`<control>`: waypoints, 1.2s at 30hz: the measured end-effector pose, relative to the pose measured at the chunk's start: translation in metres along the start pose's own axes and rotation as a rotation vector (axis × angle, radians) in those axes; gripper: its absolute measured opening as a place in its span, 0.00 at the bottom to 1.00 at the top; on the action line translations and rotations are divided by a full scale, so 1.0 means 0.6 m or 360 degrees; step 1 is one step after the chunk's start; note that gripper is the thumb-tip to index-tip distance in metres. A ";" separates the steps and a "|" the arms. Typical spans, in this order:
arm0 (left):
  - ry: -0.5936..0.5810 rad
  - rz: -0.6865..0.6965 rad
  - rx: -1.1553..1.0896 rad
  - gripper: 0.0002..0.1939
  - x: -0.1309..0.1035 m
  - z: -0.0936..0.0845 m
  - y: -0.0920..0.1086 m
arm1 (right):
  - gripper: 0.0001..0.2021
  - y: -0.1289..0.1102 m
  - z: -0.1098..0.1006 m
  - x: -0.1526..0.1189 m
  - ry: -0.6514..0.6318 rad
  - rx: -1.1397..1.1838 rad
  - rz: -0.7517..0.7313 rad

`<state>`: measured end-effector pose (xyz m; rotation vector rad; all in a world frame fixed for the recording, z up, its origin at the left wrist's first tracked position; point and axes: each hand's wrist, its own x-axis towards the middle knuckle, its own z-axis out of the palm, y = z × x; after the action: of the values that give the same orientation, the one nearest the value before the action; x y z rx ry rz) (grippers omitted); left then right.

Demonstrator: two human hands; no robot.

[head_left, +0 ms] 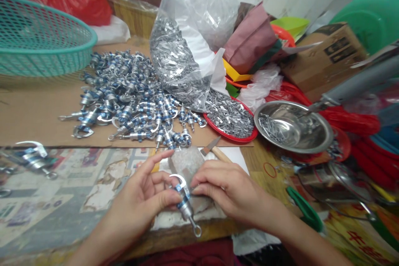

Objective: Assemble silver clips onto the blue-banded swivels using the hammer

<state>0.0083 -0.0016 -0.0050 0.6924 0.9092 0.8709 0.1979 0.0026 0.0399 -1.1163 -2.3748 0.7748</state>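
Observation:
My left hand (146,195) pinches a silver-and-blue metal fitting (186,208) between thumb and fingers near the table's front edge. The fitting has a curved hook at its upper end and a small ring at its lower end, which points towards me. Close against its right side, my right hand (226,183) is closed in a pinch; whatever lies between those fingertips is hidden. Behind both hands sits a grey block (187,158). A knife (211,146) with a pale wooden handle (222,156) lies just beyond my right hand.
Many similar fittings (127,95) are heaped on cardboard, with another fitting (35,160) at left. A clear bag (177,58) and a red plate (230,134) hold small metal pieces. A steel bowl (324,133) stands right, a green basket (46,60) far left.

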 end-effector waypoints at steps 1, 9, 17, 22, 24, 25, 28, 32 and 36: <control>-0.0005 0.0001 -0.0005 0.41 0.000 0.000 0.000 | 0.05 -0.002 -0.005 0.002 -0.0066 -0.0001 0.0022; -0.0046 0.0001 -0.0005 0.40 -0.001 0.000 -0.002 | 0.10 -0.018 0.017 0.020 -0.0010 0.0016 0.0183; 0.0028 0.0011 0.0055 0.36 -0.003 0.002 -0.001 | 0.09 0.012 0.028 -0.010 0.0700 0.0260 0.0211; 0.0093 -0.0038 0.0073 0.34 -0.004 0.004 0.006 | 0.08 0.068 0.002 -0.076 0.0950 -0.0259 0.0586; 0.0106 -0.0051 0.0081 0.34 -0.004 0.004 0.006 | 0.09 0.062 0.005 -0.087 0.0901 -0.0302 0.0580; 0.0105 -0.0045 0.0080 0.35 -0.004 0.004 0.005 | 0.09 0.051 0.012 -0.086 0.0884 -0.0283 0.0530; 0.0092 -0.0019 0.0083 0.35 -0.003 0.003 0.002 | 0.15 0.007 0.044 -0.060 0.0764 -0.0237 0.0409; 0.0072 0.0002 0.0090 0.33 -0.008 0.003 0.000 | 0.22 -0.005 0.066 -0.023 0.0668 -0.0105 0.0522; 0.0048 -0.0027 0.0097 0.33 -0.010 0.002 0.000 | 0.11 0.028 0.043 -0.031 0.0646 0.0241 0.0819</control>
<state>0.0071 -0.0070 -0.0019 0.7249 0.9707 0.8433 0.2040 -0.0112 0.0076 -1.6621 -1.6855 0.7789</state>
